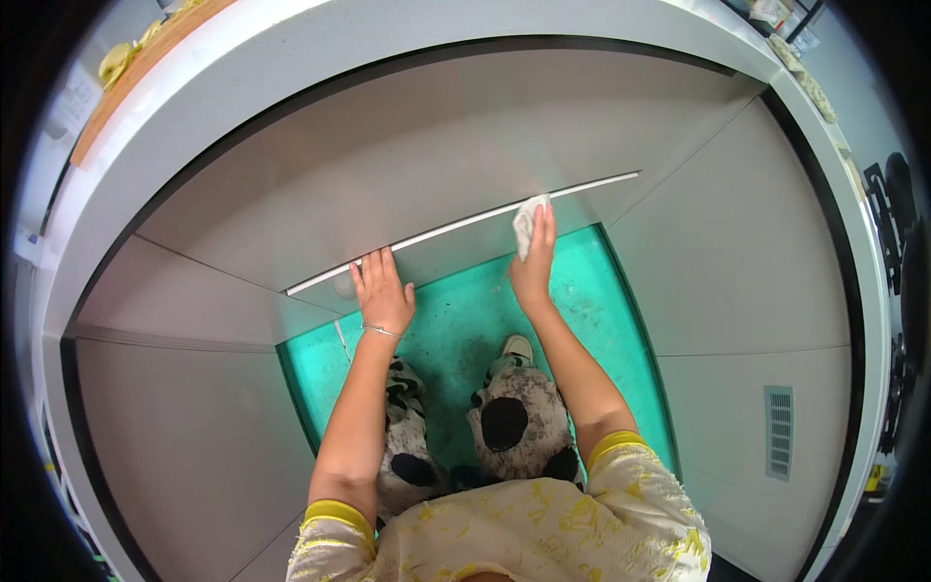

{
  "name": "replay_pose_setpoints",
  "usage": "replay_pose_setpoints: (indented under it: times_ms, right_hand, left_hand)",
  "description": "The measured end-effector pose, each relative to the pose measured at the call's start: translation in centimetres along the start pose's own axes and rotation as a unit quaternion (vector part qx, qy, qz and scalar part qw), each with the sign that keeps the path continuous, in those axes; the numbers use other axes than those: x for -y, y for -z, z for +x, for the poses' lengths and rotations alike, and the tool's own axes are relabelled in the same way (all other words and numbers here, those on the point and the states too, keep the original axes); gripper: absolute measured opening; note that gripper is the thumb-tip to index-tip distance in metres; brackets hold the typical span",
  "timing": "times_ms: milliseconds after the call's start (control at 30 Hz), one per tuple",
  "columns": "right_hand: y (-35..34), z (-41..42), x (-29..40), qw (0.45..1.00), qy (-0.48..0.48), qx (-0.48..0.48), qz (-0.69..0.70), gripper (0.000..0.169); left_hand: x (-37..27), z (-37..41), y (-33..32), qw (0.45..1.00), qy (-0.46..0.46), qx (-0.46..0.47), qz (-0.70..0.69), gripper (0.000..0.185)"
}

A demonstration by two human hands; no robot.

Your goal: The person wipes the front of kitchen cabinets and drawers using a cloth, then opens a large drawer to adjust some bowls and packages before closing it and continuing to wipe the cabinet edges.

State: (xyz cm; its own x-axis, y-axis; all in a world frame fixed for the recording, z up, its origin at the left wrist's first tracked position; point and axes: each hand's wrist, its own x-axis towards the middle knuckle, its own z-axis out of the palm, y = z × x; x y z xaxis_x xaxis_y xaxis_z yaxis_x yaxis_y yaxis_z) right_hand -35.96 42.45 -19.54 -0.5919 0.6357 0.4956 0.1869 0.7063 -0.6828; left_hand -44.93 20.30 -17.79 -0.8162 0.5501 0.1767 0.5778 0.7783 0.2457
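Observation:
Before me runs a beige cabinet front (pixel 436 138) with a long, pale metal strip (pixel 465 222) along its lower part. My right hand (pixel 534 258) presses a crumpled white cloth (pixel 530 218) against the strip, towards its right end. Nearer the left end, my left hand (pixel 384 295) rests with extended fingertips on the strip and its thumb apart. Nothing is held in that hand, and a thin bracelet (pixel 382 331) circles its wrist. The palms of both hands face away from view.
Beige cabinet panels enclose me on the left (pixel 182 429) and right (pixel 734 240); the right one bears a vent grille (pixel 779 433). A white countertop (pixel 305 54) curves overhead, with a wooden board (pixel 145 69) at left. Below is a stained green floor (pixel 451 305).

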Motion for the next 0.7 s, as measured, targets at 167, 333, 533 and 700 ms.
replay_pose_setpoints:
  times_ms: [167, 333, 533, 700]
  right_hand:
    - [-5.0, -2.2, 1.5, 0.970, 0.197, 0.134, -0.038, 0.063]
    - [-6.2, -2.7, 5.2, 0.917, 0.330, 0.202, -0.094, 0.052]
    - [-2.3, 0.4, -2.9, 0.963, 0.178, 0.067, -0.190, 0.054]
    - [-1.0, 2.1, -5.4, 0.967, 0.126, 0.057, -0.212, 0.057]
  left_hand:
    - [1.0, 0.1, 0.3, 0.999, 0.003, 0.032, 0.028, 0.081]
    - [0.9, 0.0, -0.4, 0.997, 0.007, 0.024, 0.074, 0.086]
    - [0.9, -0.4, -0.4, 0.995, -0.007, 0.042, 0.095, 0.088]
    - [-0.3, -0.3, -1.2, 0.990, -0.065, 0.049, 0.114, 0.089]
